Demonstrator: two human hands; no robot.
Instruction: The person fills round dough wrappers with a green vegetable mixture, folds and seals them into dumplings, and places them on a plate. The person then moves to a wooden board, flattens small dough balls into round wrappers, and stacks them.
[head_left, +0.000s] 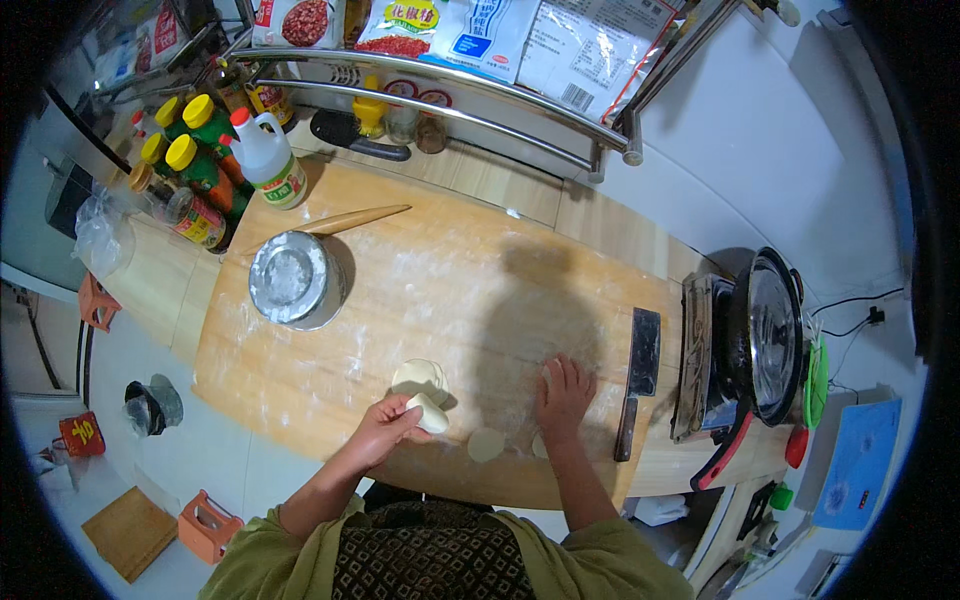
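My left hand (386, 431) grips a folded, pale round of dough (427, 415) between thumb and fingers, just above the wooden board (375, 300). Behind it lies a small stack of flat dough rounds (417, 373). My right hand (568, 394) is palm down on the floured board, fingers slightly apart. A pale bit, perhaps dough, shows by its thumb; what lies under the palm is hidden. Between my hands, near the front edge, rests a single dough round (486, 445). Another dough piece (538, 447) is partly covered by my right wrist.
A cleaver (645, 352) lies along the board's right side, beside a portable stove with a lidded pan (772, 337). Far left on the board stand a flour-dusted metal canister (296, 277), a tapered rolling pin (356, 220) and a white jug (270, 165). Bottles (202, 176) crowd beyond.
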